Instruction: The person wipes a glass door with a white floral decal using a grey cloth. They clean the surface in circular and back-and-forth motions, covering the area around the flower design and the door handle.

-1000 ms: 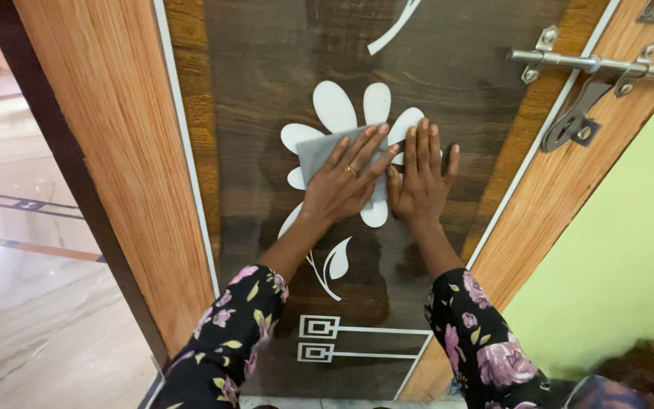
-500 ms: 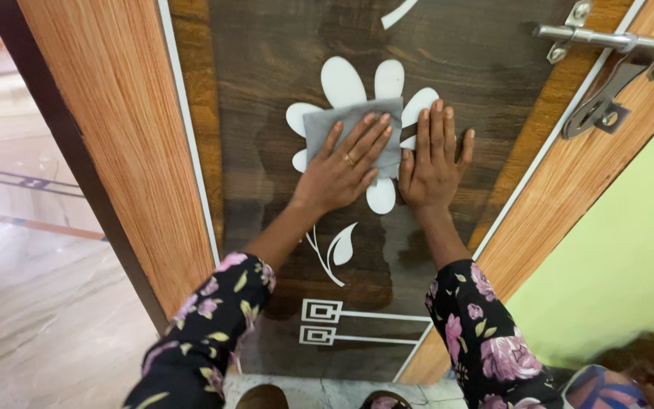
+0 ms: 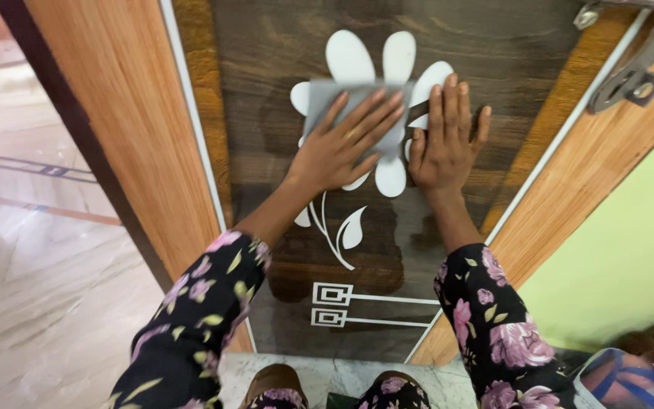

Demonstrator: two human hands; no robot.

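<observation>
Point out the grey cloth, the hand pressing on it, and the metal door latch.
grey cloth [image 3: 321, 97]: head view, on its bare upper left corner.
left hand [image 3: 336, 151]: head view, on the back of the hand.
metal door latch [image 3: 633, 72]: head view, on the hanging hasp plate.

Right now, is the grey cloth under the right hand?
No, the grey cloth lies under the left hand, while the right hand presses flat on the bare door.

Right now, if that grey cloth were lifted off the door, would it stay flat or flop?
Probably flop: the grey cloth lies thin and flat against the door under the left hand. It likely weighs little. It would probably drop if released, since only that palm seems to pin it.
</observation>
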